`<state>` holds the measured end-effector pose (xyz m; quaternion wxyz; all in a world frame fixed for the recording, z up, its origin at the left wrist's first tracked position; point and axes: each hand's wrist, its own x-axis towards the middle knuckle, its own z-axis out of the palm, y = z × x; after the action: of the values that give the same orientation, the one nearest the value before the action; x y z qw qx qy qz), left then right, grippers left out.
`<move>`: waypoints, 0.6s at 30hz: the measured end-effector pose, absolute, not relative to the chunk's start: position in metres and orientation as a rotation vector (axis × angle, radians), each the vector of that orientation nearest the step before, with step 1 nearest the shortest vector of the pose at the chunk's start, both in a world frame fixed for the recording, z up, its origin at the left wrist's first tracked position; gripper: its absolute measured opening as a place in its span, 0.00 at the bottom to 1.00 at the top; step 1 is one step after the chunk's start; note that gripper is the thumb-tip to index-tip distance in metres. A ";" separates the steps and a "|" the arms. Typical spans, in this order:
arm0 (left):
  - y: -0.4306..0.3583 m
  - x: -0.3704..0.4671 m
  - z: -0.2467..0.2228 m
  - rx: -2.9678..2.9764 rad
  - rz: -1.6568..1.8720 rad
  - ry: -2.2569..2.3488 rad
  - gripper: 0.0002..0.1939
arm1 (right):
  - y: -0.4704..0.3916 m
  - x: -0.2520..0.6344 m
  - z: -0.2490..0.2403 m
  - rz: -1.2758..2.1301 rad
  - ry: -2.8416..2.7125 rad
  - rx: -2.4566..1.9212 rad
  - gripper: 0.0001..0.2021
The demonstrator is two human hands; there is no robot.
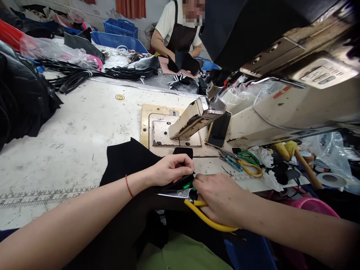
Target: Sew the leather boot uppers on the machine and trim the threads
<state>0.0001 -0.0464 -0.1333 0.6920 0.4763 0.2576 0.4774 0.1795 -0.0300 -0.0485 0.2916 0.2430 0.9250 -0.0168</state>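
Note:
My left hand [176,168] pinches the edge of a piece of black material [126,159], which lies over the front edge of the table. Close beside it, my right hand [219,195] is closed around scissors with yellow handles [209,219]. Their metal blades [171,193] point left, below my left hand. A small green thing [189,184] shows at the right fingertips; its kind is partly hidden. Just behind my hands lies a small black piece [182,152], near the base of the sewing machine post [194,120].
A phone [219,129] leans by the machine arm [295,112]. More scissors [249,165], a hammer [306,168] and a tape roll [329,180] lie on the right. Black pieces are piled [22,93] at left. Across the table, a person [180,33] handles dark pieces.

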 end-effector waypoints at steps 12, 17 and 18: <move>-0.038 -0.001 -0.130 1.153 1.059 0.783 0.16 | -0.029 0.176 -0.062 -0.021 2.551 0.602 0.08; -0.051 -0.037 -0.098 1.372 0.955 1.207 0.06 | -0.027 0.179 -0.076 -0.028 2.598 0.554 0.10; -0.060 -0.046 -0.092 1.439 0.889 1.276 0.09 | -0.026 0.180 -0.078 -0.034 2.609 0.547 0.11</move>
<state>-0.0462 -0.0601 -0.0923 0.4894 0.5924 0.5251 0.3657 0.1802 -0.0261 -0.0777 0.2354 0.1992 0.9512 -0.0123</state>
